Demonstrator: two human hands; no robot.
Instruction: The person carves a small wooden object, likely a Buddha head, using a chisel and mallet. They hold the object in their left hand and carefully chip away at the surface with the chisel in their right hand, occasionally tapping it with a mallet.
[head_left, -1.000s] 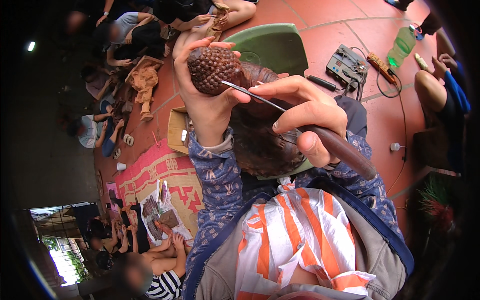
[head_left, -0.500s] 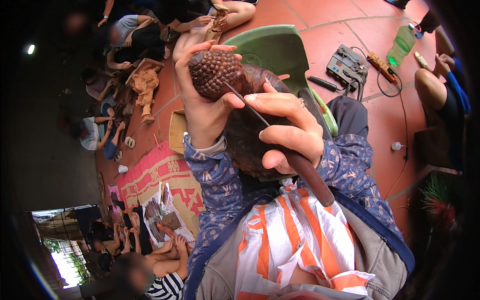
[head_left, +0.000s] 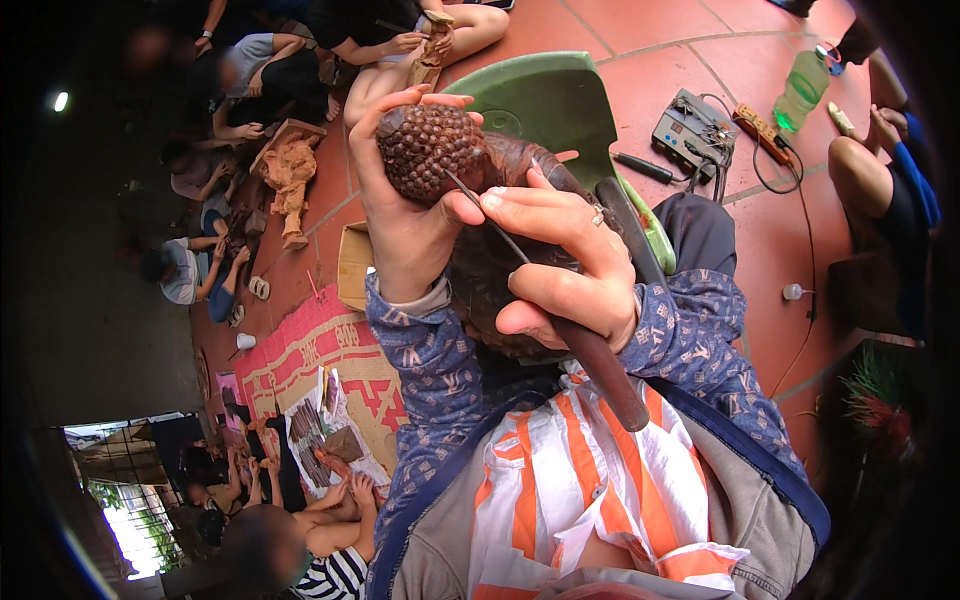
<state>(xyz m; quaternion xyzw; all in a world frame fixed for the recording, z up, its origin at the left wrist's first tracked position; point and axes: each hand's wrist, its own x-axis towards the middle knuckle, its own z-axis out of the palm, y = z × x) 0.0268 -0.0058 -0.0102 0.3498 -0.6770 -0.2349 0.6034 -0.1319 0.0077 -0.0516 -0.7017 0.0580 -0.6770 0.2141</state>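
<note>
A dark brown carved wooden statue point(head_left: 545, 165) leans across my lap, its head point(head_left: 430, 150) covered in small round knobs. My left hand point(head_left: 405, 225) is wrapped round that head, fingers over the top and thumb toward the tool. Between the fingers of my right hand point(head_left: 570, 260) lies a carving tool point(head_left: 600, 370) with a thin metal shaft and a dark rounded wooden handle. The tool's tip meets the knobbed surface near its lower edge, close to my left thumb. The statue's lower part is mostly hidden behind my hands.
A green plastic chair point(head_left: 545, 85) stands behind the statue. To its right on the tiled floor are a grey control box point(head_left: 695, 130) with cords, an orange power strip point(head_left: 765, 135) and a green bottle point(head_left: 803, 90). People carve at left; tools lie on a mat point(head_left: 320, 350).
My right hand and the carving tool have shifted slightly left, with the handle end now lower and steeper. My left hand keeps its hold on the statue's head.
</note>
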